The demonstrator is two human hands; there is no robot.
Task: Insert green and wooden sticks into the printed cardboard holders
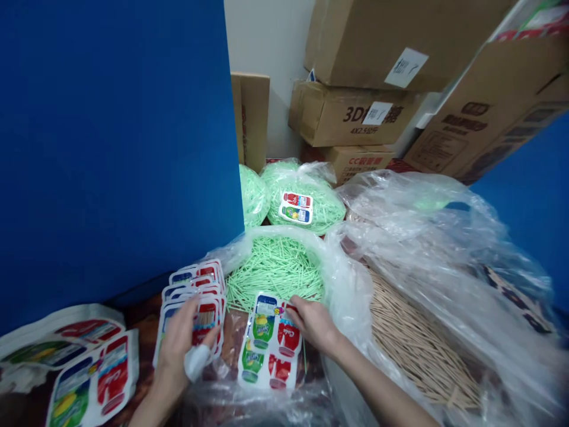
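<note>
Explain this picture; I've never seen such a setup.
There is no machine here: these are a person's two hands, seen by one camera worn on the head, looking forward and down. The left hand is over a fanned stack of flat white packs printed in red and blue. The right hand is at the upper right edge of one flat white pack with green and red printing. I cannot tell whether either grips. Beyond that pack, thin pale-green sticks lie in a clear plastic bag; to the right, thin tan sticks lie amid clear plastic sheeting. Brown cardboard boxes are stacked behind.
</note>
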